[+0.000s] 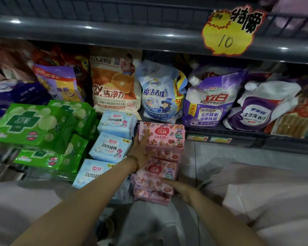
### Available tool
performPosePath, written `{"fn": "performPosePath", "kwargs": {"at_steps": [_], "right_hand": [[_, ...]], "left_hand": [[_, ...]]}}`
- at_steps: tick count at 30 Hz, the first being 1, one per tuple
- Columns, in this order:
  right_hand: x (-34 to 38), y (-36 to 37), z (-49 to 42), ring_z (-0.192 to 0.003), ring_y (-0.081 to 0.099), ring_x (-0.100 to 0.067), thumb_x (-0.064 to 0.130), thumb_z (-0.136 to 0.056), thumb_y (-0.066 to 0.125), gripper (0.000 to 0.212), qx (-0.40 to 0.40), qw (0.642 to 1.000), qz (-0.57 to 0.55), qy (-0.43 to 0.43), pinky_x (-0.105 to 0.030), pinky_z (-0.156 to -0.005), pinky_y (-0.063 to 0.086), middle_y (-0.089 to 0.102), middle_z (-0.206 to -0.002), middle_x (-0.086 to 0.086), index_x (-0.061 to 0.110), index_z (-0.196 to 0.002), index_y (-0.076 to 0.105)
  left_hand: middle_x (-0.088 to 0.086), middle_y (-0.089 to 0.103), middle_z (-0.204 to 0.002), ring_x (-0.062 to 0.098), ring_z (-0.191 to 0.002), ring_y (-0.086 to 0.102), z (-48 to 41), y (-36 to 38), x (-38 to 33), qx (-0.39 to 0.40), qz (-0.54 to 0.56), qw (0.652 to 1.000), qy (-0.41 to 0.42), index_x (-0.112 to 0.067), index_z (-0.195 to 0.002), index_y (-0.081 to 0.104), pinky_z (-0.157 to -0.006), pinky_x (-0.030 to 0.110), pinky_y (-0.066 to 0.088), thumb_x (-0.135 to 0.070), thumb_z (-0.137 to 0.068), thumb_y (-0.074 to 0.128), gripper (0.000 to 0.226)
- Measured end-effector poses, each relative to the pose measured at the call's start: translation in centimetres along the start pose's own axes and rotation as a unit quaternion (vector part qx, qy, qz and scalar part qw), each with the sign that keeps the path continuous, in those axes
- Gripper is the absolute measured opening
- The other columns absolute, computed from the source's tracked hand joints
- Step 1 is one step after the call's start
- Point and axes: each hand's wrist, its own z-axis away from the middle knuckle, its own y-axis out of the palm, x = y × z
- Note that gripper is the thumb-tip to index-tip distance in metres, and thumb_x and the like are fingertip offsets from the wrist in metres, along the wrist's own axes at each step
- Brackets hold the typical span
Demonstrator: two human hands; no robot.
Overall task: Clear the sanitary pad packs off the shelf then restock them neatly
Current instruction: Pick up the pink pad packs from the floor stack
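A column of pink patterned pad packs runs front to back on the low shelf: one at the back (164, 135), another in the middle (163, 172), more at the front (152, 194). My left hand (142, 148), with a bead bracelet at the wrist, presses flat fingers against the left side of the back pack. At the near right corner of the middle pack my right hand (180, 188) touches the pile with straight fingers. Light blue pad packs (111, 147) lie in a row to the left. Further left sit stacked green packs (34, 125).
Detergent pouches stand behind: orange (115, 86), blue (160, 96), purple (212, 102) and white-purple (261, 107). A dark upper shelf edge (114, 32) overhangs, carrying a yellow price sign (229, 31). Price labels (210, 139) line the right shelf's edge. Grey floor lies below.
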Motion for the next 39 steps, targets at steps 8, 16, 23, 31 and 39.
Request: {"fn": "performPosePath", "kwargs": {"at_steps": [8, 16, 23, 31, 39], "right_hand": [[1.2, 0.5, 1.9, -0.086, 0.071, -0.023, 0.012, -0.079, 0.074, 0.031, 0.020, 0.999, -0.031, 0.001, -0.038, -0.081, 0.057, 0.075, -0.090, -0.008, 0.010, -0.109, 0.065], [8.0, -4.8, 11.8, -0.089, 0.071, -0.019, 0.014, -0.066, 0.083, 0.047, 0.090, 0.993, 0.054, -0.062, -0.031, -0.085, 0.056, 0.072, -0.106, -0.011, 0.007, -0.109, 0.066], [16.1, -5.5, 23.6, -0.078, 0.073, -0.023, 0.019, -0.032, 0.096, 0.071, 0.045, 0.965, 0.010, -0.258, -0.028, -0.062, 0.059, 0.073, -0.097, -0.017, 0.004, -0.098, 0.072], [28.3, -4.4, 31.1, -0.088, 0.072, -0.017, 0.039, -0.064, 0.077, 0.057, -0.040, 0.860, 0.050, -0.506, -0.024, -0.069, 0.058, 0.075, -0.100, -0.003, 0.016, -0.113, 0.059], [38.7, -6.4, 28.7, -0.099, 0.069, -0.012, 0.035, -0.071, 0.071, 0.051, -0.150, 0.772, 0.137, -0.602, -0.029, -0.081, 0.057, 0.070, -0.112, 0.003, 0.030, -0.118, 0.052]], "left_hand": [[0.007, -0.016, -0.158, 0.023, -0.147, 0.003, 0.5, -0.7, -1.0, 0.000, -0.028, 1.000, -0.009, -0.031, -0.151, -0.001, -0.116, 0.033, 0.015, -0.035, -0.097, 0.046, 0.071], [-0.006, 0.044, -0.134, 0.020, -0.132, 0.037, 3.2, -3.7, -5.1, 0.040, 0.047, 0.998, -0.007, -0.023, -0.134, 0.040, -0.108, 0.036, 0.031, -0.063, -0.087, 0.047, 0.063], [-0.010, 0.069, -0.108, 0.006, -0.093, 0.069, 7.8, -11.5, -13.3, 0.011, 0.302, 0.948, 0.100, -0.026, -0.125, 0.051, -0.086, 0.028, 0.054, -0.065, -0.071, 0.065, 0.068], [-0.004, 0.068, -0.108, 0.001, -0.080, 0.069, 6.6, -21.5, -24.6, -0.126, 0.348, 0.892, 0.260, -0.019, -0.117, 0.052, -0.060, 0.013, 0.053, -0.027, -0.081, 0.066, 0.040], [-0.011, 0.064, -0.106, -0.003, -0.086, 0.066, -2.8, -26.9, -29.3, -0.146, 0.273, 0.894, 0.323, -0.023, -0.119, 0.048, -0.060, 0.013, 0.052, -0.027, -0.081, 0.068, 0.043]]}}
